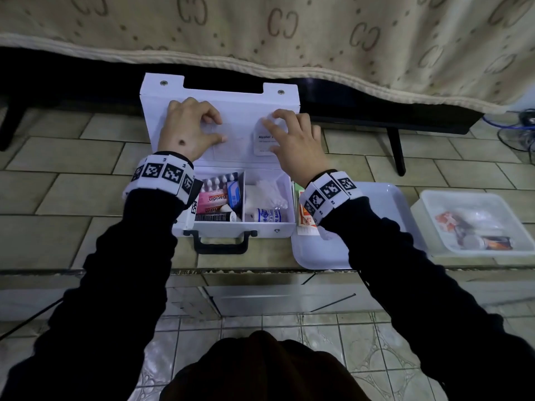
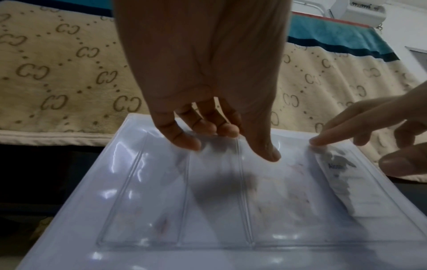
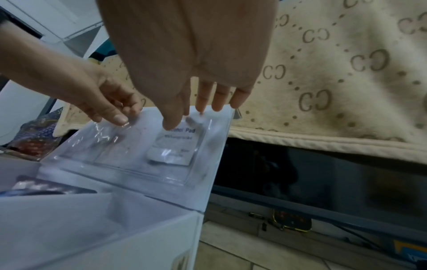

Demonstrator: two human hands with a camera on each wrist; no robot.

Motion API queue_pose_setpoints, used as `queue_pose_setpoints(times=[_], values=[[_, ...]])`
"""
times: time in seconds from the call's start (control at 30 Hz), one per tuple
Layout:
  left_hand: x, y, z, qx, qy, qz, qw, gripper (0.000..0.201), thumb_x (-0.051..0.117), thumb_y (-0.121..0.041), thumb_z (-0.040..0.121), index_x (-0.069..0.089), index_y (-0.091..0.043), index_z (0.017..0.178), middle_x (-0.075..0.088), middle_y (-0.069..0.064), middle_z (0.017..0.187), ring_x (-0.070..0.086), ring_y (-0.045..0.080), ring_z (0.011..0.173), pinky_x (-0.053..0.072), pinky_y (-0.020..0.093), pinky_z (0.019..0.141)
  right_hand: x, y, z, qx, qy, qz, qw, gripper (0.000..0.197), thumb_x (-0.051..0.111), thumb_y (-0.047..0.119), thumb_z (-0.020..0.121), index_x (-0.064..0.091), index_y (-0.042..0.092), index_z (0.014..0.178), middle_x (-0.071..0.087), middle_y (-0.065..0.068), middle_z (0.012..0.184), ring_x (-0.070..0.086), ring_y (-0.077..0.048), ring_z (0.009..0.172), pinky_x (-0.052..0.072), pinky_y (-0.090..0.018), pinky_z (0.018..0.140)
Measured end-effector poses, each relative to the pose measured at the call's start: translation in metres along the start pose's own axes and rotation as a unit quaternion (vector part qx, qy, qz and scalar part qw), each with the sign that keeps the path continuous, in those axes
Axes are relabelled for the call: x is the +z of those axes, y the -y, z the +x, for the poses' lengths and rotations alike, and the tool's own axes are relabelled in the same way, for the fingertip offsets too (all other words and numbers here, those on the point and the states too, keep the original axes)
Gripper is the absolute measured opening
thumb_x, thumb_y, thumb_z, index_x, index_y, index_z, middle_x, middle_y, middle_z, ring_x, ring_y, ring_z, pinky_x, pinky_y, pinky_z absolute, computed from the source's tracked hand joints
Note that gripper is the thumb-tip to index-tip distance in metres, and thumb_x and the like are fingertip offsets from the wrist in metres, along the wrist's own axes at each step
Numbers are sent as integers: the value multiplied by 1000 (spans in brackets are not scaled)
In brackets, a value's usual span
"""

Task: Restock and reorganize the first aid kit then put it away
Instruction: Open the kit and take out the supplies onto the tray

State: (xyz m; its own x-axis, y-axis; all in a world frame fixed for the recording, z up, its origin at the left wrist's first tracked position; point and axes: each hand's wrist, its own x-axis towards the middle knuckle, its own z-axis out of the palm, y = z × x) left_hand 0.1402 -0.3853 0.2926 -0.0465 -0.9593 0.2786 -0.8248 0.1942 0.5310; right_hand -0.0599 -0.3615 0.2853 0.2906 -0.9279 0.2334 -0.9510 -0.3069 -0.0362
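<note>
- On the tiled floor, by the bed's edge, the kit (image 1: 231,227) lies open, lid (image 1: 220,111) propped up toward the bed, handle at the near edge.
- Left hand (image 1: 188,128): fingers curled, tips pressing the clear sleeve (image 2: 215,191) on the lid's inside; looks like it holds the pocket mouth open. Nothing clearly gripped.
- Right hand (image 1: 292,143): thumb and fingers pinch the top of an alcohol pad (image 3: 174,146), pad mostly down in the right-end pocket of the sleeve.
- Step judged: seating the pad in the pocket. To do it well: keep the film pulled off the lid, push the pad straight down to the pocket's bottom seam, don't crumple the corner, don't tip the lid.
- Kit base, left compartment: pink box (image 1: 212,199), blister strip (image 1: 218,179), blue box (image 1: 234,193), dark tube (image 1: 214,217) at the near wall.
- Kit base, right compartment: white bag (image 1: 265,192), bandage roll (image 1: 267,215) at the near wall.
- Tray (image 1: 385,198) just right of the kit: a few orange-print packets (image 1: 305,218) at its left edge, partly hidden by the wrist.
- Tub (image 1: 434,198) further right: leftover packets and a small dark box, too blurred to name.
</note>
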Motion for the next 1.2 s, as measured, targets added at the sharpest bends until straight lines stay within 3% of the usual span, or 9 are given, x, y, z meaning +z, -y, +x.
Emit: queue_pose_setpoints(times=[0.13, 0.2, 0.37, 0.5, 0.73, 0.83, 0.97, 1.1, 1.2], values=[[-7, -13, 1, -6, -1, 55, 998, 32, 76, -31, 74, 65, -18, 100, 59, 7, 108, 45, 29, 112, 34, 36, 90, -4, 0, 2, 2, -4, 38, 999, 46, 50, 15, 92, 42, 24, 137, 36, 2, 141, 29, -23, 128, 25, -33, 94], [-6, -24, -2, 36, -6, 92, 995, 33, 73, -32, 76, 64, -21, 107, 59, 5, 112, 44, 29, 114, 32, 39, 93, -4, -1, 3, 7, 4, 65, 998, 46, 49, 10, 92, 45, 25, 135, 41, 3, 136, 30, -22, 125, 25, -33, 93], [7, -33, -5, 70, 26, 62, 995, 35, 68, -20, 82, 63, -19, 116, 60, 6, 115, 47, 27, 113, 34, 39, 95, -13, -3, 3, 9, 27, 102, 994, 43, 48, 2, 90, 50, 24, 127, 53, 5, 123, 35, -20, 119, 25, -33, 91], [10, -29, -6, 70, 22, 44, 996, 21, 64, -11, 85, 70, -14, 105, 57, 12, 109, 46, 29, 111, 39, 40, 94, -19, 0, 12, -8, 47, 62, 997, 36, 47, 0, 88, 52, 21, 116, 60, 1, 113, 36, -24, 114, 26, -35, 87], [10, -25, -8, 74, 15, 28, 997, 25, 55, -2, 88, 71, -14, 103, 63, 10, 107, 46, 29, 110, 42, 37, 92, -24, 16, 29, -2, 105, -67, 992, 33, 47, 1, 88, 58, 17, 115, 53, -10, 121, 31, -31, 122, 28, -42, 94], [10, -24, -8, 69, 18, 19, 997, 25, 55, -3, 89, 71, -15, 104, 64, 9, 107, 45, 28, 109, 40, 34, 91, -25, 16, 33, 21, 120, -29, 992, 33, 45, 3, 89, 61, 18, 113, 54, -8, 123, 29, -31, 124, 27, -43, 96], [8, -24, -10, 58, 18, -1, 998, 26, 55, -3, 88, 71, -14, 106, 65, 8, 104, 47, 24, 110, 37, 25, 90, -23, 10, 35, 84, 50, 154, 983, 15, 54, 13, 87, 64, 18, 98, 64, -5, 108, 45, -27, 116, 34, -39, 97], [5, -25, -11, 32, 18, -63, 997, 28, 52, 6, 85, 67, -7, 104, 65, 10, 94, 60, 17, 90, 47, 22, 86, -37, 1, 31, 143, -86, 368, 915, 4, 67, 13, 79, 67, 15, 83, 65, -2, 78, 61, -14, 77, 52, -27, 80], [5, -24, -7, 19, 22, -72, 997, 21, 56, 4, 84, 68, -7, 98, 68, 9, 89, 60, 14, 82, 51, 28, 86, -49, -27, 24, 195, -156, 396, 884, 7, 68, 17, 81, 63, 21, 77, 62, 1, 76, 58, -9, 72, 48, -22, 73]])
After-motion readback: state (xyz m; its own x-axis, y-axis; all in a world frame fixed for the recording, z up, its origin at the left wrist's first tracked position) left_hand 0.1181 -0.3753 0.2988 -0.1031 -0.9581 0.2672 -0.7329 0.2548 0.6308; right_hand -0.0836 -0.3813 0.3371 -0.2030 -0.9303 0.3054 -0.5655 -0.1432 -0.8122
